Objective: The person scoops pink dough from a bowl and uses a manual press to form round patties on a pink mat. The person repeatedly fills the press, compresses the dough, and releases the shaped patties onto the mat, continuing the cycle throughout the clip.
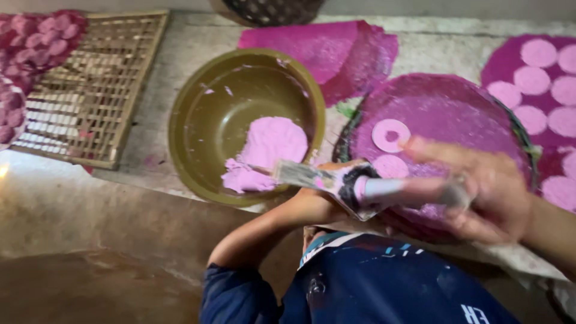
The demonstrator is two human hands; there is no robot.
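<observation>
Just right of the bowl (198, 120), the blurred right hand (486, 192) pinched a scraper (336, 180), its blade tip at the bowl's near rim by the pink paste (270, 150). The left hand's grip I couldn't tell. Beyond lay a purple tray (444, 108).

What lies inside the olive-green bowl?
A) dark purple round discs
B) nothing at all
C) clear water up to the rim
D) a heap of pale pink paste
D: the olive-green bowl holds a heap of pale pink paste on its bottom and right side, and the blade of the scraper held in the right hand points toward it; no water and no discs are seen inside.
</observation>
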